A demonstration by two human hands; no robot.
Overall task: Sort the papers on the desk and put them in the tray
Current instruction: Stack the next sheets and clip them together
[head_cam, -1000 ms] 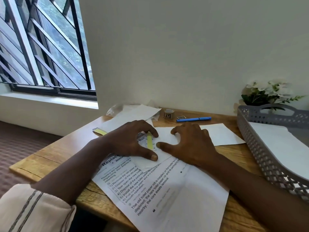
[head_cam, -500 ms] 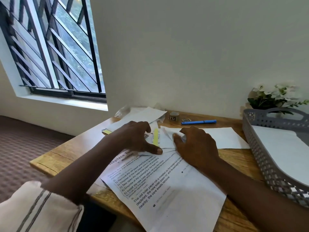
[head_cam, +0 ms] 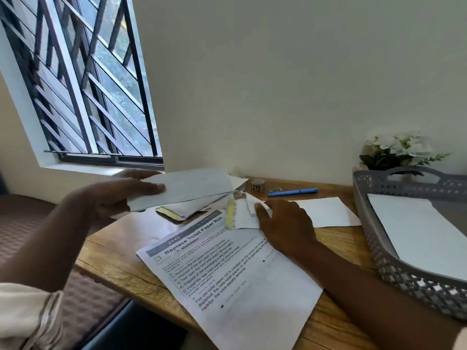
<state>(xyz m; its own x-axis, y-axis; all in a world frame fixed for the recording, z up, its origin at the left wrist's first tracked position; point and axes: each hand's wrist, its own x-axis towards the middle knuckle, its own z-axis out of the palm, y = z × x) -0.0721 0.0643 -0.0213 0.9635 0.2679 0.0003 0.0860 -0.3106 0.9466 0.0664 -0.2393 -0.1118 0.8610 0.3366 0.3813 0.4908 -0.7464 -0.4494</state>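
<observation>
Head view of the desk (head_cam: 113, 248). The left hand (head_cam: 121, 195) held a folded paper (head_cam: 187, 188) clear of the desk, at the left rear, thumb on top and fingers underneath, gripping its near-left end. Below that paper lay a loose pile (head_cam: 194, 209) of further papers, with 1 yellow strip (head_cam: 168, 213) showing at its near edge.

The right hand (head_cam: 285, 223) lay palm down near the desk's middle, fingers bent, fingertips (head_cam: 260, 208) on a small note (head_cam: 243, 218) whose far corner stood raised. Whether the fingers pinched the note or only pressed it could not be told. A 2nd yellow strip (head_cam: 230, 215) lay along the note's left edge, just beside the fingertips.

A printed sheet (head_cam: 227, 274), headed "Replace Toilet Paper Roll", lay nearest the viewer, overhanging the front edge of the desk; the right forearm crossed its far-right corner. A blank sheet (head_cam: 328, 210) lay flat just right of the right hand.

The grey tray (head_cam: 379, 248) stood at the right end of the desk, apart from both hands, with 1 white sheet (head_cam: 417, 236) inside. A blue pen (head_cam: 293, 192) and a small jar (head_cam: 257, 184) lay by the wall, flowers (head_cam: 399, 150) stood behind the tray, and a barred window (head_cam: 75, 84) filled the upper left.
</observation>
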